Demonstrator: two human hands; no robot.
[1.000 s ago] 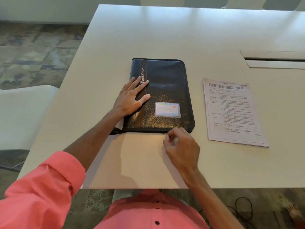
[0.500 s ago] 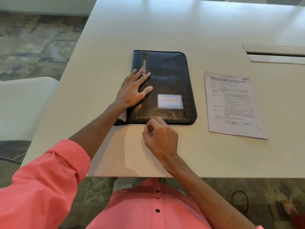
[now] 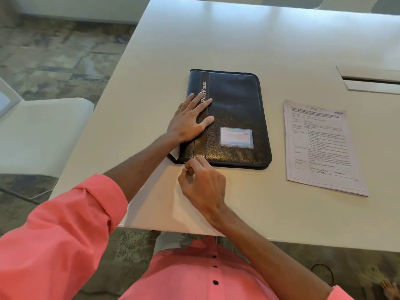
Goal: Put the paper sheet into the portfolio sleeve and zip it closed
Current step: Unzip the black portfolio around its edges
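Observation:
A black leather portfolio (image 3: 236, 100) lies closed and flat on the white table (image 3: 216, 40), with a small card window on its cover. My left hand (image 3: 188, 120) rests flat on its left spine side, fingers spread, pressing it down. My right hand (image 3: 201, 180) is at the portfolio's near left corner, thumb and fingers pinched on the small zip pull at the near edge. The printed paper sheet (image 3: 320, 144) lies flat on the table to the right of the portfolio, apart from it.
A cable slot with a flap (image 3: 370, 81) is set in the table at the far right. A white chair (image 3: 39, 131) stands left of the table. The table's near edge runs just below my right wrist. Dark cable lies on the floor (image 3: 322, 271).
My right hand has slid left along the portfolio's near edge, from near its right corner to its left corner, pinching the zip pull. My left hand has stayed pressed on the cover.

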